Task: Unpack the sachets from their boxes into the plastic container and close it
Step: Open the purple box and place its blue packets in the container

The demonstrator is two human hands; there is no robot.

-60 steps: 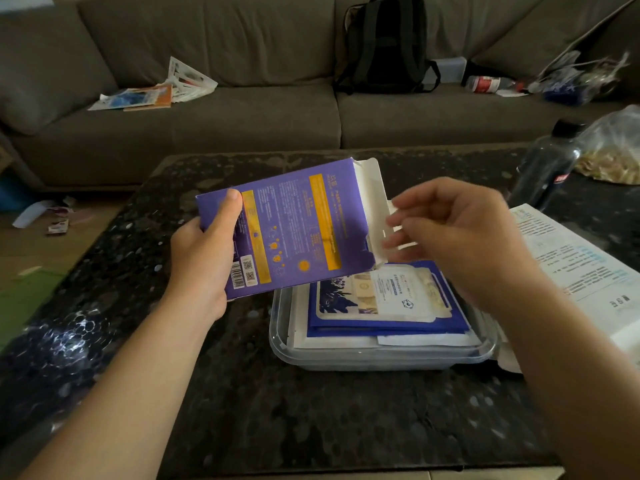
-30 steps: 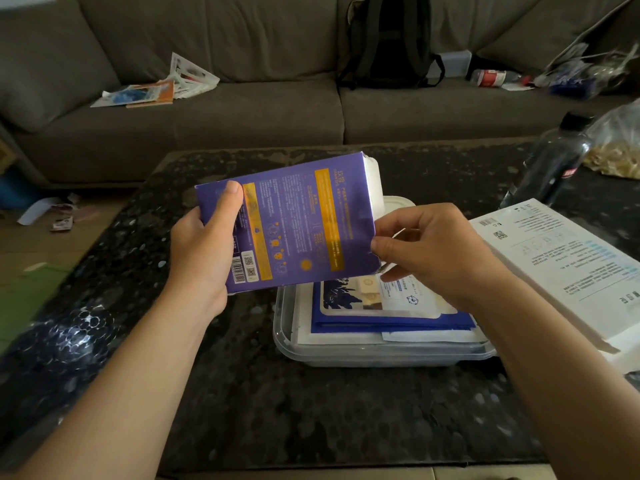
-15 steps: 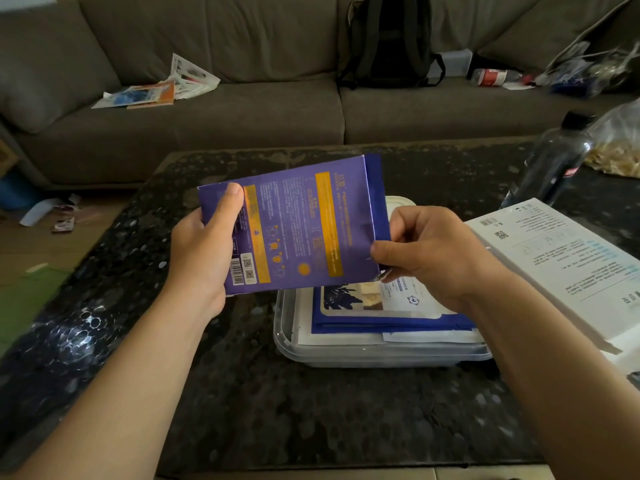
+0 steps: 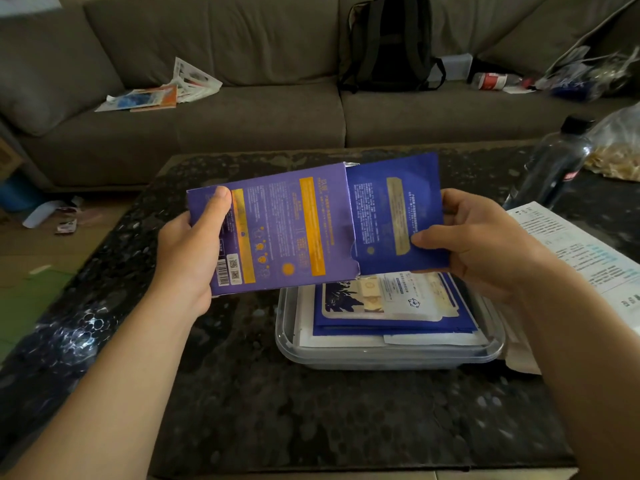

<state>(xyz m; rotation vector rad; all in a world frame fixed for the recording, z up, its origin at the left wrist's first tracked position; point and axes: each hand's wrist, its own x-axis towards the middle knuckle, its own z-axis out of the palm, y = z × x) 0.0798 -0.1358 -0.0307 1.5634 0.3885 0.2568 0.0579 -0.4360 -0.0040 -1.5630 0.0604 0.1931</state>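
Scraps (image 4: 52, 216) litter the floor at far left, and papers (image 4: 159, 91) lie loose on the sofa (image 4: 259, 116) behind the dark speckled tabletop (image 4: 311, 410). Above the tabletop's middle the left hand (image 4: 187, 258) holds a purple box (image 4: 287, 230) in the air by its left end, thumb flat on the printed face near the barcode and the other fingers wrapped behind it. The box is tilted, with its right end higher and torn open. A blue sachet (image 4: 391, 209) sticks out of that open end, about half clear of the box. The right hand (image 4: 485, 244) pinches the sachet's right edge, with the thumb on the front and the fingers curled behind. Directly below the sachet and just in front of it sits the clear container (image 4: 381, 358) on the tabletop, uncovered, with a stack (image 4: 398, 306) of flat sachets lying inside it: blue ones under a paler one on top. The box's lower edge overhangs the container's far left corner without touching it. On the sofa behind stands a black backpack (image 4: 388, 43). To the right of the right hand lies a white printed carton (image 4: 581, 251), and farther back a dark bottle (image 4: 550, 168) stands beside a clear bag (image 4: 620, 147).
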